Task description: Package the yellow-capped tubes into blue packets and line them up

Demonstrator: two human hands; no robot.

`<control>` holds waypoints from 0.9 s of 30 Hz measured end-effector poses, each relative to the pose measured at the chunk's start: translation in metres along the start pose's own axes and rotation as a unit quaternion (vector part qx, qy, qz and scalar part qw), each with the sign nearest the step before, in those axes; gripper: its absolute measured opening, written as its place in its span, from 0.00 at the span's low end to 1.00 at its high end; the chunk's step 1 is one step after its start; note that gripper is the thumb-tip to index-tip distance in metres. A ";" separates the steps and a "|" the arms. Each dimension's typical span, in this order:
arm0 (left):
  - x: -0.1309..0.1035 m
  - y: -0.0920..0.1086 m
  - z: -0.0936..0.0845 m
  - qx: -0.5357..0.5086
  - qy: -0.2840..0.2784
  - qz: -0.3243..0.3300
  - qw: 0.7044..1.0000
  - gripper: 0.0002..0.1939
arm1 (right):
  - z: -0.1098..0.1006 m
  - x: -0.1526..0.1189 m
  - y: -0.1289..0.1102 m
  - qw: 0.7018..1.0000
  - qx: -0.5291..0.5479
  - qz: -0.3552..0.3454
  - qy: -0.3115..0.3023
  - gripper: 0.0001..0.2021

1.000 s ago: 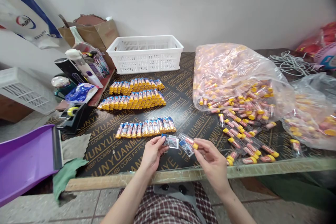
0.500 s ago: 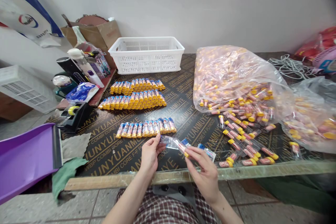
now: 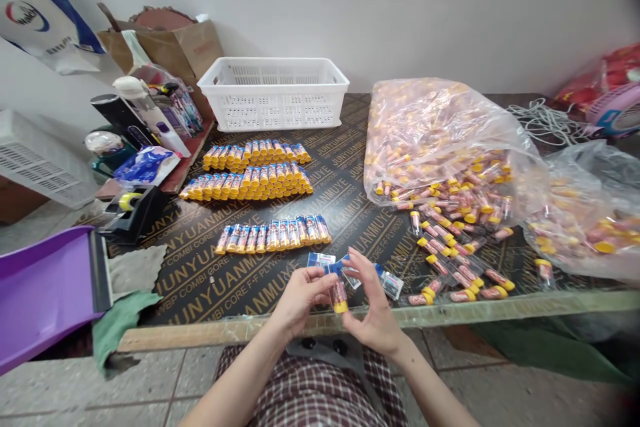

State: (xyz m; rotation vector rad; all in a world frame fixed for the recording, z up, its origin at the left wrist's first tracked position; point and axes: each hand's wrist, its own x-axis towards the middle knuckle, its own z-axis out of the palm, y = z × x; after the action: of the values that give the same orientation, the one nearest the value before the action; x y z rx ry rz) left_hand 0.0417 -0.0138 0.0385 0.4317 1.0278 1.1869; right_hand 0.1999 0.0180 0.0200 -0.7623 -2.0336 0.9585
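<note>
My left hand (image 3: 303,297) pinches a small clear tube (image 3: 339,290) with a yellow cap at its lower end and pink contents inside. A strip of blue label (image 3: 332,268) shows at the tube's upper end, partly behind my fingers. Around the tube's right side curves my right hand (image 3: 373,307), its thumb near the yellow cap and its fingers spread; whether it touches the tube I cannot tell. Flat blue-and-white labels (image 3: 390,281) lie just beyond my hands. Farther back is a row of blue-labelled tubes (image 3: 274,233), side by side.
Stacked labelled tubes (image 3: 250,181) lie behind that row, before a white plastic basket (image 3: 273,103). At right, a clear plastic bag (image 3: 440,127) spills loose yellow-capped tubes (image 3: 463,273). A tape dispenser (image 3: 133,213) and purple dustpan (image 3: 47,293) are at left.
The tube has turned from slanting between both hands to upright, cap down, in my left hand. My right fingers have come off the cap and spread. The view has shifted slightly.
</note>
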 end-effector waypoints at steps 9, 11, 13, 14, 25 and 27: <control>-0.004 -0.003 0.007 0.001 0.014 -0.028 0.999 0.19 | 0.000 -0.003 0.002 0.994 0.100 0.012 -0.049 0.44; -0.005 -0.003 0.007 0.003 0.016 -0.028 0.999 0.19 | 0.001 -0.003 0.002 0.994 0.103 0.009 -0.038 0.44; -0.005 -0.003 0.007 0.004 0.016 -0.025 1.000 0.19 | 0.002 -0.003 0.002 0.994 0.104 0.006 -0.030 0.44; -0.005 -0.003 0.007 0.005 0.016 -0.023 1.000 0.18 | 0.003 -0.003 0.002 0.994 0.105 0.004 -0.027 0.44; -0.007 -0.002 0.007 0.005 0.027 -0.019 0.999 0.20 | 0.005 -0.001 0.001 0.995 0.102 -0.008 -0.019 0.45; -0.007 -0.003 0.007 0.003 0.030 -0.016 0.999 0.20 | 0.006 -0.001 0.000 0.995 0.101 -0.008 -0.020 0.45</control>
State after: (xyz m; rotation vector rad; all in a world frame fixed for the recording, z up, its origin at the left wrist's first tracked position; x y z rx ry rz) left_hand 0.0495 -0.0198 0.0431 0.3856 1.0865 1.1741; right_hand 0.1957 0.0152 0.0175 -0.6216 -1.9385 1.1577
